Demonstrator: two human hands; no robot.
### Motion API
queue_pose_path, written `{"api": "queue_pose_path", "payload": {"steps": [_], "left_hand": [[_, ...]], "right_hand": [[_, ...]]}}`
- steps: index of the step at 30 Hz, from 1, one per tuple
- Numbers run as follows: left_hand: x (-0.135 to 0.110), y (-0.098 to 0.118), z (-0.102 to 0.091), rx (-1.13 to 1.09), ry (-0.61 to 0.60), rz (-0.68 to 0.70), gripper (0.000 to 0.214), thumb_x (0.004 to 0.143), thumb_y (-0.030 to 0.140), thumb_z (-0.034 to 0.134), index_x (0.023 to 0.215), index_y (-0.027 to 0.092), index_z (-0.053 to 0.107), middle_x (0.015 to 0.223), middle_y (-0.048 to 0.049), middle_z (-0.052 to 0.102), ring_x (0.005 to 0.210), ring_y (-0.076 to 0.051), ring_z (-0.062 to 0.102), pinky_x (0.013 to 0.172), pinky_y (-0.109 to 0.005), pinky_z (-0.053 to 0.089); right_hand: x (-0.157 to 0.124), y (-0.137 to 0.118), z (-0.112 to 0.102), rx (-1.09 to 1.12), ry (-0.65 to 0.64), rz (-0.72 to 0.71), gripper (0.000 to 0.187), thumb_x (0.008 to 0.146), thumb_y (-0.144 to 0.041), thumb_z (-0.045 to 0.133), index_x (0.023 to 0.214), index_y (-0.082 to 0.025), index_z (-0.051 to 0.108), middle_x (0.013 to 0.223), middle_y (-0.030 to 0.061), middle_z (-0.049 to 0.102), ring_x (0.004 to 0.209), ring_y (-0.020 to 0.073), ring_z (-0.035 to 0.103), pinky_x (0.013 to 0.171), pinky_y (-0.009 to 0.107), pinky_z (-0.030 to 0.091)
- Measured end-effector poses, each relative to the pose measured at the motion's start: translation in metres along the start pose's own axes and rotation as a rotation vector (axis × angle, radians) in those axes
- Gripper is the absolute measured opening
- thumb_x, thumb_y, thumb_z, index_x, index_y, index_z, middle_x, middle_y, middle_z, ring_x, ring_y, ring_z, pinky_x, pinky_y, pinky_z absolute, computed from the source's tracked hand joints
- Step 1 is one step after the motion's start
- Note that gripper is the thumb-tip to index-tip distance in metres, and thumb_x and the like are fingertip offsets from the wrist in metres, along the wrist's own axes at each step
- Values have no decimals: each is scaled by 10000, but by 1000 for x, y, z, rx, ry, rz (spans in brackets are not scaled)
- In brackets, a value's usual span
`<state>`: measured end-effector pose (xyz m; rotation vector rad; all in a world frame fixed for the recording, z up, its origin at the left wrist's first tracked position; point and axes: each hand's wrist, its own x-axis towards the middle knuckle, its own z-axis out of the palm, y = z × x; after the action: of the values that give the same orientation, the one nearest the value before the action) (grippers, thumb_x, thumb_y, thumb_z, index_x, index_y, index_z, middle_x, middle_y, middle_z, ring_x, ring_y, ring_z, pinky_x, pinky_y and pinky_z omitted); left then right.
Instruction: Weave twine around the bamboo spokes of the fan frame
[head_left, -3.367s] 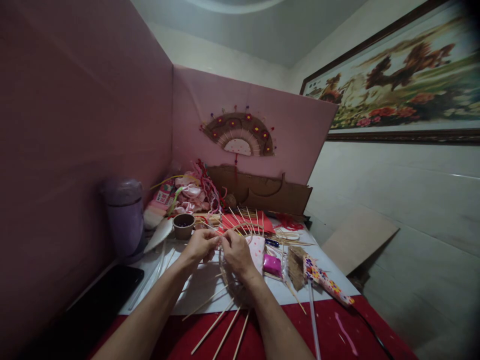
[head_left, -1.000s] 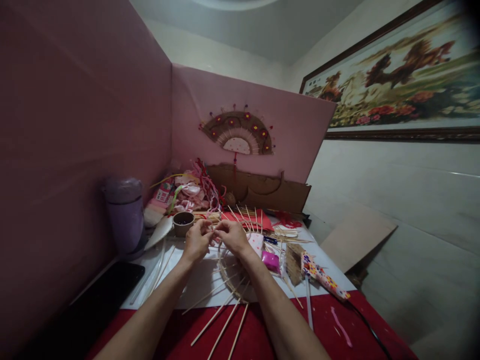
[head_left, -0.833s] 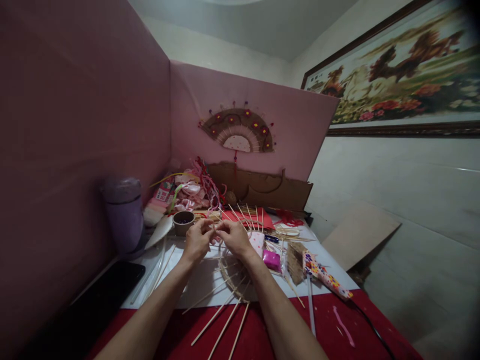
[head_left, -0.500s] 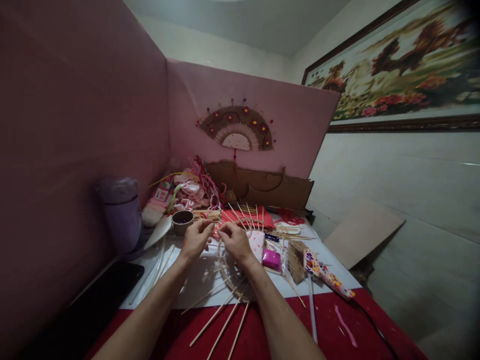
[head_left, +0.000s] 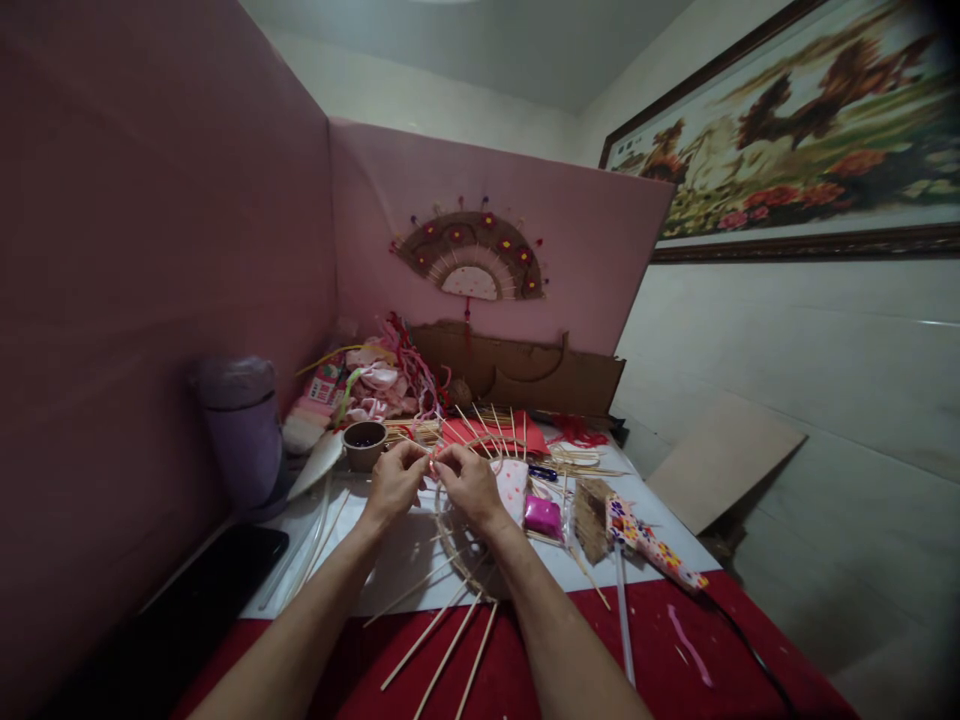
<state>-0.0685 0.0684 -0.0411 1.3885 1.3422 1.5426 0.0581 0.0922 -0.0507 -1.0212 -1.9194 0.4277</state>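
My left hand (head_left: pixel 397 480) and my right hand (head_left: pixel 471 485) meet over the table, thumbs and forefingers pinched almost together. Between the fingertips shows a small reddish bit, too small to name, beside one of the sticks. Below and behind my right hand lies a round woven ring (head_left: pixel 450 540), with thin wooden sticks (head_left: pixel 427 635) fanning out towards me and others rising beyond it. My right hand and forearm hide much of the ring. Near my left hand stands a brown cup (head_left: pixel 365 450) with dark contents.
A purple tumbler (head_left: pixel 244 440) and a black phone (head_left: pixel 232 560) are at left. At right lie a magenta packet (head_left: pixel 543 517), a flower-patterned glue gun (head_left: pixel 660 550) with a cord, and a clear glue stick (head_left: pixel 625 620). A decorated fan (head_left: pixel 480 240) hangs on the pink backboard (head_left: pixel 585 250).
My fingertips have drawn slightly closer together, and my left fingers have curled in more. The ring and sticks stay about where they were.
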Motion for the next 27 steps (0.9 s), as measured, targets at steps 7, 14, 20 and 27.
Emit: {"api": "queue_pose_path", "payload": {"steps": [7, 14, 20, 27], "left_hand": [[0, -3, 0, -1, 4, 13, 171, 650, 312, 584, 673, 148, 540, 539, 26, 553, 406, -97, 491, 282, -182, 369], [0, -2, 2, -58, 10, 7, 203, 639, 340, 593, 669, 148, 534, 512, 34, 531, 404, -95, 475, 278, -184, 365], [1, -3, 2, -130, -16, -50, 253, 558, 326, 647, 672, 106, 594, 490, 10, 558, 386, -95, 476, 300, -204, 387], [2, -6, 3, -167, 2, -76, 269, 531, 333, 684, 624, 87, 631, 416, 22, 517, 338, -80, 436, 289, -195, 355]], "right_hand": [[-1, -2, -2, -44, -13, -31, 100, 783, -235, 513, 775, -233, 612, 707, -26, 638, 652, 121, 561, 582, 207, 365], [-2, -8, -7, -144, -9, -86, 78, 779, -227, 527, 754, -231, 600, 732, -22, 628, 695, 122, 547, 597, 207, 332], [-3, -5, -5, -163, -2, -74, 75, 781, -227, 529, 739, -227, 591, 728, -26, 622, 680, 119, 531, 591, 209, 314], [-1, -4, -6, -153, 1, -91, 114, 796, -233, 522, 715, -222, 601, 729, -15, 612, 693, 125, 529, 606, 218, 322]]}}
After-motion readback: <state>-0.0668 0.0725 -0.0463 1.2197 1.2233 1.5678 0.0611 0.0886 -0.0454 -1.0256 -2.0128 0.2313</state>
